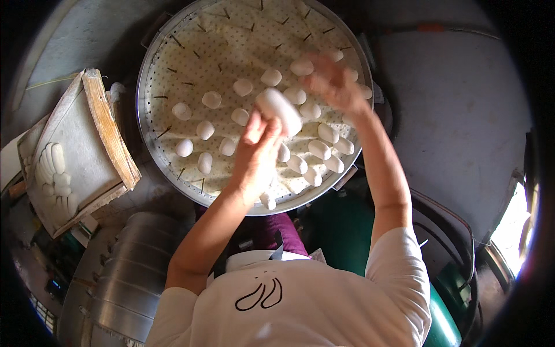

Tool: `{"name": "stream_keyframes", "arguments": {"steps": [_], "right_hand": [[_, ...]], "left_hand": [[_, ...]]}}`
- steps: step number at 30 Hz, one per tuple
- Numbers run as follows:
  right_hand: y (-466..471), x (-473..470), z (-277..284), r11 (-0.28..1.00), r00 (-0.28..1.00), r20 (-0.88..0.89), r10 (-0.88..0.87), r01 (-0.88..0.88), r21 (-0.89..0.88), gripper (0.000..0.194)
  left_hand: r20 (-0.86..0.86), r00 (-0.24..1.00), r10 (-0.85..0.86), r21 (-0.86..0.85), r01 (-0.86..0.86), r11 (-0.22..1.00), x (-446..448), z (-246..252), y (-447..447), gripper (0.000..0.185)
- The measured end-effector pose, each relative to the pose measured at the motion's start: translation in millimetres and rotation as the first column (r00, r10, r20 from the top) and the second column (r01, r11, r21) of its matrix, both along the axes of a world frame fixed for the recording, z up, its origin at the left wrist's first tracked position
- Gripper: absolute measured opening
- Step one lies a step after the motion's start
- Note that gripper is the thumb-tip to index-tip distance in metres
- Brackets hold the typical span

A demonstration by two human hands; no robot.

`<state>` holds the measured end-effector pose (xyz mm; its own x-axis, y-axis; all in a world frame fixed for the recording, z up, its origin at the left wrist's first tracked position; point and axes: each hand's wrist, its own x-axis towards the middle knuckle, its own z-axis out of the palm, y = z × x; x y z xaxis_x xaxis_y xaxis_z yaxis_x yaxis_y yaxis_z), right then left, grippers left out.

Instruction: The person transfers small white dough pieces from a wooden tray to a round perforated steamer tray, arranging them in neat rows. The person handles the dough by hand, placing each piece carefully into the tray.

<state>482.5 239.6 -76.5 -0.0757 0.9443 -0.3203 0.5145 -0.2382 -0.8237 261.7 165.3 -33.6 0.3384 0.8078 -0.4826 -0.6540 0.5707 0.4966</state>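
A large round metal steamer tray (145, 126) lies before me, lined with a pale cloth (208, 56) through which perforations show. Pale oval dough pieces (212, 99) are spread over its middle, near side and right side. My left hand (258, 147) is over the middle, its fingers closed around one or more dough pieces (279, 112), blurred and nearer the camera than the rest. My right hand (331, 82), blurred by motion, is over the tray's right side with its fingers spread, close to a dough piece (301, 67); whether it touches it I cannot tell.
Small dark strips (177, 41) dot the tray's far and left parts. At left, a tilted wooden-framed tray (110, 130) holds more dough pieces (56, 173). Stacked metal steamer tiers (130, 269) stand at lower left. A green cylinder (446, 316) and a hose or pipe (470, 243) are at lower right.
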Motion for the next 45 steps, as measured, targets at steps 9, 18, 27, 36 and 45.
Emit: {"name": "stream_keyframes", "arguments": {"steps": [9,18,27,36,45], "right_hand": [[54,27,32,0.972,0.905,0.403,-0.134,0.041,0.230,0.044],[149,2,-79,0.916,0.347,0.862,0.369,-0.293,-0.274,0.045],[56,-215,62,0.820,0.932,0.297,0.210,-0.333,0.466,0.035],[56,-591,60,0.365,0.676,0.334,0.657,-0.672,0.644,0.059],[73,-648,37,0.398,0.503,0.694,0.515,-0.858,0.326,0.045]], "left_hand": [[-0.196,0.957,-0.215,-0.076,0.204,0.976,-43,5,-50,0.037],[-0.212,0.971,-0.113,-0.128,0.087,0.988,-106,-11,-107,0.036],[-0.334,0.936,0.113,0.199,-0.047,0.979,-247,47,-118,0.030],[-0.695,0.478,0.537,0.450,-0.294,0.844,-437,61,-107,0.026],[-0.819,-0.393,0.418,0.427,0.069,0.902,-614,-13,26,0.047]]}}
